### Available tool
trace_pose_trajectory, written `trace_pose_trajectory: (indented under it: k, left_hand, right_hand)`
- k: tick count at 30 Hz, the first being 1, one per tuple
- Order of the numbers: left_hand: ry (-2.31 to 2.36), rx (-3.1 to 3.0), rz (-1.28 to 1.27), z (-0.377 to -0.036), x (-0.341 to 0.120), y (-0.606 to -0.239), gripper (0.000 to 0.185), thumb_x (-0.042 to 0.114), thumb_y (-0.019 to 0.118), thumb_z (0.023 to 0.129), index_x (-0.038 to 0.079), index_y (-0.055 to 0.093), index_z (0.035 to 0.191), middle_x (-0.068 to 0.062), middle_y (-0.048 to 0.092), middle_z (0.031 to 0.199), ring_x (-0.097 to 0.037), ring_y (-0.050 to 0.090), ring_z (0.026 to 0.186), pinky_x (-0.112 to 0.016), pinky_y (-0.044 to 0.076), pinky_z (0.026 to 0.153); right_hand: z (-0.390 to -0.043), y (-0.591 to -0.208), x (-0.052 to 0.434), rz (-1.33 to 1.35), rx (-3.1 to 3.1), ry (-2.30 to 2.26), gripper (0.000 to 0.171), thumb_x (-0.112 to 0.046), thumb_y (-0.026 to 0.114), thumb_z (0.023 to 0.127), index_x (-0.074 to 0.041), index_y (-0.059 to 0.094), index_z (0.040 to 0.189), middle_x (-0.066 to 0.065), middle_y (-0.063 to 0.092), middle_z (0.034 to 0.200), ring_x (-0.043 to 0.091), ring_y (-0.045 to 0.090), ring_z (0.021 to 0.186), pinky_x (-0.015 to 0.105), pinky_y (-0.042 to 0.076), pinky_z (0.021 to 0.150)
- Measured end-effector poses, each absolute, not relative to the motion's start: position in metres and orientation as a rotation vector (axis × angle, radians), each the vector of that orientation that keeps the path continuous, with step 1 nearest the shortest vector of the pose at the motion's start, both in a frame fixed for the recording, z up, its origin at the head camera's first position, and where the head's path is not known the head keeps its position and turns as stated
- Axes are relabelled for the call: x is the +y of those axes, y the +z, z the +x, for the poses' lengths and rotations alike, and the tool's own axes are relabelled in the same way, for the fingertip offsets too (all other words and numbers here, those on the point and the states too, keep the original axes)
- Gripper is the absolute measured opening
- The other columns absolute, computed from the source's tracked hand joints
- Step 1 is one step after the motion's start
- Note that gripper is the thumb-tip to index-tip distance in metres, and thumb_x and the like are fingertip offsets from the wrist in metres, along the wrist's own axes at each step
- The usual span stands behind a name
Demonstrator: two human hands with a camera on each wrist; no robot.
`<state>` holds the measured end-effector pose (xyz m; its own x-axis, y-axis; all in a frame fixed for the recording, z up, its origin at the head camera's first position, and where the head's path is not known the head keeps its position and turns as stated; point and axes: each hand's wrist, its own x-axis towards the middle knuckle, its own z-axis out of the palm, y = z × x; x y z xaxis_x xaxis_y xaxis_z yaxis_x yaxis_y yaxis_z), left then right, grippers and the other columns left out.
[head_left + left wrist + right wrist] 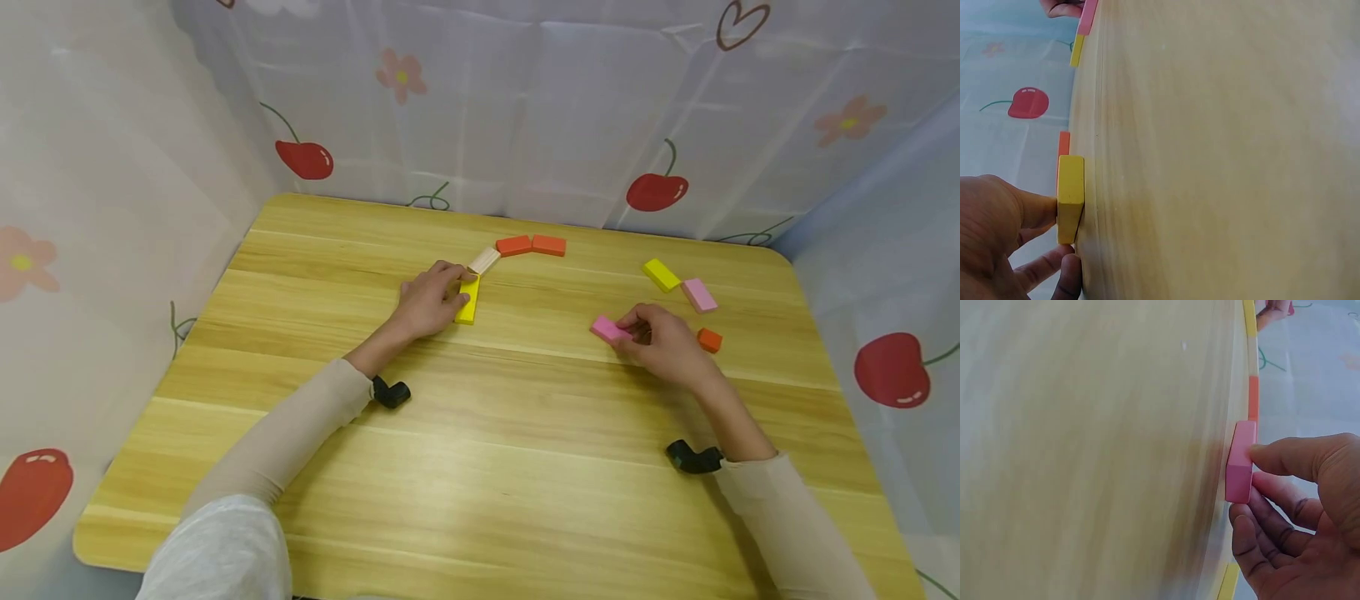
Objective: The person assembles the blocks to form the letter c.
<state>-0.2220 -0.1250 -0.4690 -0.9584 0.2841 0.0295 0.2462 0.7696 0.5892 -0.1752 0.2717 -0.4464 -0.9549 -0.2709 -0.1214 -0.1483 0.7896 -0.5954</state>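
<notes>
The right hand (667,342) covers part of the orange block (709,340) (only its right end shows); the counter (1097,456) looks blurred in the right wrist view.

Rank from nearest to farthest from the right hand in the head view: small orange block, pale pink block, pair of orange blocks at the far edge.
From the right hand:
1. Small orange block, just beside the hand on its right.
2. Pale pink block, beyond the hand, toward the far right.
3. Pair of orange blocks, far side of the table, off to the left.

Bright, even light; blurry wrist views
</notes>
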Motion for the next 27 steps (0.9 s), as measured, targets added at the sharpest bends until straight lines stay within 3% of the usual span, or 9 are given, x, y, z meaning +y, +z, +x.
trace_pose_trajectory:
  k: [7,27]
  left_hand:
    - [0.964,2.903,0.419,-0.221,-0.124,-0.468,0.033,0.033,0.058,0.099,0.03,0.058,0.132,0.001,0.053,0.141,-0.028,0.058,0.107,-0.046,0.031,0.083]
    - [0.92,2.92,0.415,-0.221,-0.124,-0.47,0.033,0.035,0.057,0.099,0.031,0.058,0.132,0.002,0.052,0.143,-0.027,0.058,0.107,-0.047,0.033,0.084]
  right_hand:
    - [-0.173,-0.448,0.264,-0.394,2.775,-0.91,0.027,-0.025,0.071,0.09,-0.011,0.062,0.111,0.008,0.066,0.107,0.022,0.059,0.093,0.031,0.05,0.079]
    - [-0.174,-0.452,0.24,-0.474,2.714,-0.985,0.024,-0.027,0.071,0.091,-0.014,0.063,0.109,0.004,0.065,0.102,0.019,0.057,0.089,0.027,0.049,0.077]
